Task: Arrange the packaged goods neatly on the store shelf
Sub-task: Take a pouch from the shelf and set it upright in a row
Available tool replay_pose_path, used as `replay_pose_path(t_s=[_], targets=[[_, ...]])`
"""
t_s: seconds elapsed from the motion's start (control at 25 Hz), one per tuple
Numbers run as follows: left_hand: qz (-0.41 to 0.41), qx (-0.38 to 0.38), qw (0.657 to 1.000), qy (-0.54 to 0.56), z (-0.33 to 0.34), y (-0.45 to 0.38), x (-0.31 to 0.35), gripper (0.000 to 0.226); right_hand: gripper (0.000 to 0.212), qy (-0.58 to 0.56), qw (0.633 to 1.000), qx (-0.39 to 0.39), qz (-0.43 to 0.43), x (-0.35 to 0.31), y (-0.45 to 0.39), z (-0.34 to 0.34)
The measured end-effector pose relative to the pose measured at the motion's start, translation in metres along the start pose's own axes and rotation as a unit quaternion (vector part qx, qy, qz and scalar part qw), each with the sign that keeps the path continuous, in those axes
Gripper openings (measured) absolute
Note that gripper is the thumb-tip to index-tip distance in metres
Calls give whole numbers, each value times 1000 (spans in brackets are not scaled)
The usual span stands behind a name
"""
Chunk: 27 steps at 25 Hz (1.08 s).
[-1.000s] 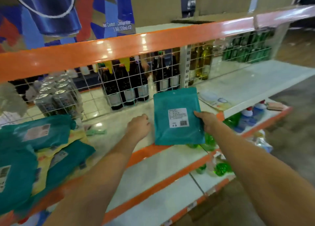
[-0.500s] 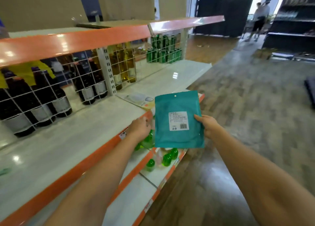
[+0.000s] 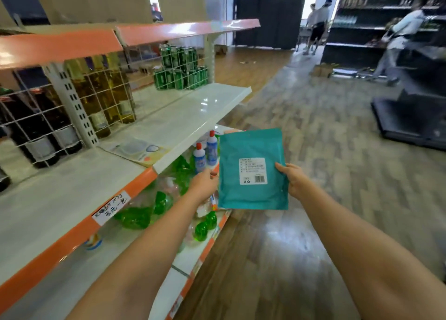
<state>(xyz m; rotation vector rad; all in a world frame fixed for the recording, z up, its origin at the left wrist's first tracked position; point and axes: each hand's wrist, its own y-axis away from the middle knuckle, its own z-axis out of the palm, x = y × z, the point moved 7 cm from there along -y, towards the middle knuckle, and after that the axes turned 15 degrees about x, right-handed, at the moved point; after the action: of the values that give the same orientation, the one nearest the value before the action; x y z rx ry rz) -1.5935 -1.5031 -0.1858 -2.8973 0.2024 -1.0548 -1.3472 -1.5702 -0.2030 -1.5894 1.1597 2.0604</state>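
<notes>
Beside the white shelf (image 3: 198, 117), both hands (image 3: 295, 179) are gripping the teal packet (image 3: 252, 172), now swinging rightward off the shelf, placement pending.

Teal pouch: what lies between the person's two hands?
In the head view, only the teal pouch, held upright between the left hand and right hand.

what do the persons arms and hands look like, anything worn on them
Both forearms are bare up to the frame edge: no sleeves, gloves, watch or bands show. The left hand and right hand carry no visible rings, though motion blur hides fine detail.
</notes>
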Motion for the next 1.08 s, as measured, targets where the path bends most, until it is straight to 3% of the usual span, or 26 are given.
replay_pose_path(t_s=[0.16,0.28,0.4,0.56,0.64,0.76,0.92,1.0,1.08], targets=[[-87,-44,985,142,34,6,20,25,24,6,1000,-5,19,6,-13,-18],[-208,-123,919,311,66,12,24,34,18,-1,1000,1,28,11,-18,-26],[-257,-150,861,414,81,13,24,34,10,-21,999,16,42,10,-16,-29],[-276,-175,833,447,91,21,20,33,24,13,999,29,35,10,-11,-30],[-269,-165,845,432,93,19,15,32,32,73,995,66,27,13,-11,-32],[-247,-115,889,367,87,14,8,33,22,193,973,124,1,12,-1,-32],[-105,-81,981,139,72,9,15,24,46,189,979,19,71,27,30,3],[-27,-70,997,22,70,13,27,20,53,164,979,-42,112,37,41,29],[-4,-58,998,-29,75,18,35,17,50,121,983,-36,135,46,39,47]])
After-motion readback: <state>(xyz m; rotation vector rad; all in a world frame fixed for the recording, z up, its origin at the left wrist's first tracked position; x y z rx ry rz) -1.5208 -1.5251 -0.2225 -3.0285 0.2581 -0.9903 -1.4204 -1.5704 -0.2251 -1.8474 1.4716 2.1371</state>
